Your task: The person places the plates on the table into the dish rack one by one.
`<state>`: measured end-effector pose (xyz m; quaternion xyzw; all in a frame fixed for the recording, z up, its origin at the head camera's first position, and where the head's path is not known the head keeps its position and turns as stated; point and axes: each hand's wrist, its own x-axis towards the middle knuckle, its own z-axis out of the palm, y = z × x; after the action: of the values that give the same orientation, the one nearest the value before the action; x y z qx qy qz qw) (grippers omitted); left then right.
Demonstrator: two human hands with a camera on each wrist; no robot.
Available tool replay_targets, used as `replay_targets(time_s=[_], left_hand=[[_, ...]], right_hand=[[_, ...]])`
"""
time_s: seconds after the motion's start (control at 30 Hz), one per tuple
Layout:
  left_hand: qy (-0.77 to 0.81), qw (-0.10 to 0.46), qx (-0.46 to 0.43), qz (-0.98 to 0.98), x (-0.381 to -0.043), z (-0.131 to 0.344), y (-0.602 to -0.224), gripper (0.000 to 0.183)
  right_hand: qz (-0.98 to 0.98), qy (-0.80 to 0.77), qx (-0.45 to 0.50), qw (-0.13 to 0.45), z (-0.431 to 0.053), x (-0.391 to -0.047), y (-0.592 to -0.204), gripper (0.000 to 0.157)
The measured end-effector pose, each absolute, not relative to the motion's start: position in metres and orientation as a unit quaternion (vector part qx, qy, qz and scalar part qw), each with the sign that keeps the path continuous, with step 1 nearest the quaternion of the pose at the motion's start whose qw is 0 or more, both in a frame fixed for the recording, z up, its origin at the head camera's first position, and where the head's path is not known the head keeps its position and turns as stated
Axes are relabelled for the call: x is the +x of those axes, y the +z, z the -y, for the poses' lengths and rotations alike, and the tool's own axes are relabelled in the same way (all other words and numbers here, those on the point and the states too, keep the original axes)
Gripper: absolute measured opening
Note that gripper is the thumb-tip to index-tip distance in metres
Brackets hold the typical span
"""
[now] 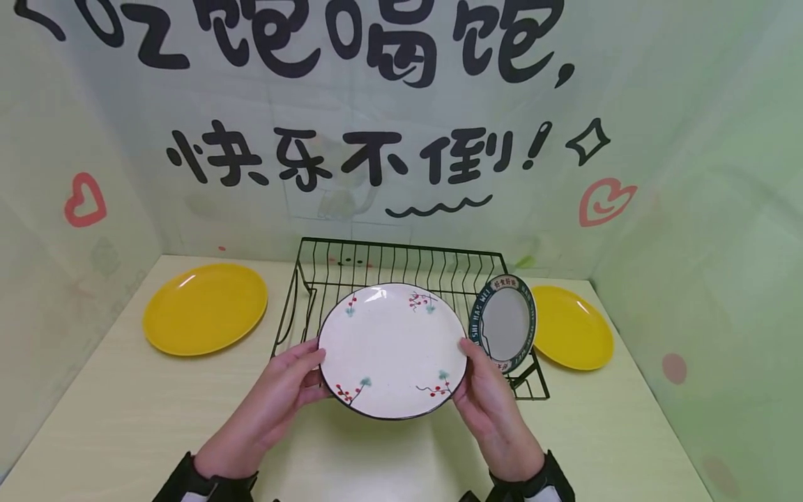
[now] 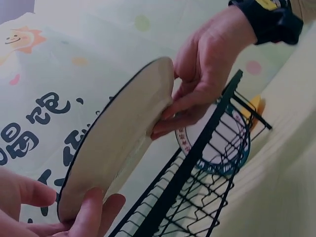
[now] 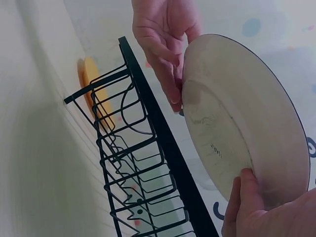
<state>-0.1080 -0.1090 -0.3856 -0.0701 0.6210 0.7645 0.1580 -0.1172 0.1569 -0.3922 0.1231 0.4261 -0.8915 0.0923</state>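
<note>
A white plate (image 1: pixel 392 348) with a dark rim and red-berry sprigs is held up in front of the rack, tilted so its face shows in the head view. My left hand (image 1: pixel 291 387) pinches its left edge, thumb on the rim and fingers behind. The right hand (image 1: pixel 492 401) grips the opposite edge the same way. In both wrist views the plate's pale underside (image 3: pixel 222 128) is visible, apart from the black wire dish rack (image 2: pixel 197 168). A plate with a dark green lettered rim (image 1: pixel 534 317) stands upright at the rack's right end.
A yellow plate (image 1: pixel 205 310) lies left of the rack on the pale wooden tabletop (image 1: pixel 125 432). Another yellow plate (image 1: pixel 574 328) lies to the right, partly behind the green-rimmed one. Printed cloth walls (image 1: pixel 690 209) close in the back and sides.
</note>
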Motion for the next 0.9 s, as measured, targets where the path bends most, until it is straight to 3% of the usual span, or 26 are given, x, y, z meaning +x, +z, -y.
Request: replay_targets(time_s=[0.1, 0.33, 0.47, 0.63, 0.77, 0.9], left_hand=[[0.742, 0.147, -0.064, -0.652, -0.109, 0.111, -0.385, 0.048], [0.665, 0.059, -0.018, -0.744, -0.110, 0.120, -0.381, 0.062], [0.594, 0.000, 0.022, -0.804, -0.110, 0.131, -0.380, 0.060], [0.516, -0.069, 0.012, -0.854, -0.113, 0.146, -0.385, 0.055], [0.505, -0.073, -0.009, -0.860, -0.118, 0.154, -0.392, 0.057], [0.496, -0.040, -0.022, -0.867, -0.124, 0.160, -0.403, 0.057]], right_hand=[[-0.432, -0.889, 0.123, 0.089, -0.158, -0.117, -0.393, 0.043], [-0.450, -0.879, 0.141, 0.077, -0.163, -0.118, -0.394, 0.039], [-0.451, -0.879, 0.138, 0.074, -0.167, -0.118, -0.394, 0.038], [-0.462, -0.875, 0.129, 0.071, -0.171, -0.118, -0.392, 0.039], [-0.473, -0.869, 0.134, 0.065, -0.175, -0.117, -0.391, 0.038], [-0.478, -0.865, 0.136, 0.066, -0.178, -0.116, -0.390, 0.040]])
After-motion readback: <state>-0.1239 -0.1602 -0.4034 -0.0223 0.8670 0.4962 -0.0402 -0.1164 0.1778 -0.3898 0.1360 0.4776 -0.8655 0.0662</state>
